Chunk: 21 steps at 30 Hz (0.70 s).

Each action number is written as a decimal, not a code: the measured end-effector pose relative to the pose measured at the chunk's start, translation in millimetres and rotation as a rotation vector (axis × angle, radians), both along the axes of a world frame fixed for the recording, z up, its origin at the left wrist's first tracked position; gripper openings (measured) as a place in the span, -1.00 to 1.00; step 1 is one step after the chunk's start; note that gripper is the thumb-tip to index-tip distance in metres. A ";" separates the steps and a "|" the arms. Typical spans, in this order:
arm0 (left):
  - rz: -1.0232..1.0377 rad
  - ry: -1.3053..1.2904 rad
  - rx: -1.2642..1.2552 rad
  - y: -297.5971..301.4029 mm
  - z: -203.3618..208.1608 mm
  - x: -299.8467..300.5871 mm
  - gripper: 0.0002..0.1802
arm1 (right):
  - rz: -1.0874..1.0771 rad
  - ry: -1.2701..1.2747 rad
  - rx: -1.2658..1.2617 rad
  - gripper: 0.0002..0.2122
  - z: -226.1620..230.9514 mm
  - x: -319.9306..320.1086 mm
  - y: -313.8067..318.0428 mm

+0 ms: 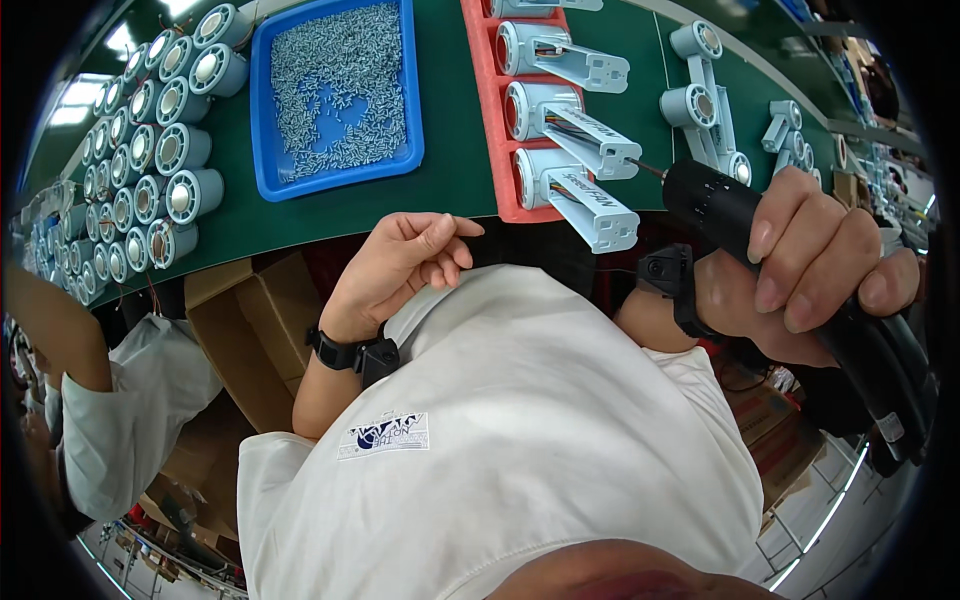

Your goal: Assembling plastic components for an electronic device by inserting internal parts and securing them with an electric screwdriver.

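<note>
My right hand is wrapped round a black electric screwdriver. Its thin bit points left, with the tip at the end of a light blue fan part's arm; whether it touches cannot be told. Below that stands another light blue fan part, with wires showing in its open arm. Both sit with their round ends in a red foam rack, along with several more. My left hand is curled before the table edge, thumb against the fingers; anything inside is hidden.
A blue tray of small screws lies on the green table. Round motor housings are stacked at left, beside another person's arm. Joined fan parts lie at right. An open cardboard box stands below the table.
</note>
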<state>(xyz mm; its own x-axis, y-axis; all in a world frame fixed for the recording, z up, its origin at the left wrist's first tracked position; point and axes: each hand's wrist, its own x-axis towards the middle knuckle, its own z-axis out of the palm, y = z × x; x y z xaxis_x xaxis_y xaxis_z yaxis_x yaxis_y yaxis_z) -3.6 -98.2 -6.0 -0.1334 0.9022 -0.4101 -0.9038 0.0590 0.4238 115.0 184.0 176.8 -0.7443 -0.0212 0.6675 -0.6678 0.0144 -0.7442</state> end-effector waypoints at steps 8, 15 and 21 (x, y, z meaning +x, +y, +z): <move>-0.059 0.106 -0.088 13.4 19.2 17.5 -0.74 | -0.147 0.087 -0.070 -0.49 -10.0 0.5 -18.5; -0.010 0.191 -0.052 63.8 10.9 34.2 -0.74 | -0.267 0.151 -0.147 -0.58 11.8 2.9 -25.1; 0.328 0.296 -0.064 92.3 3.1 21.9 -0.75 | -0.185 0.355 -0.270 -0.66 48.0 44.0 -26.3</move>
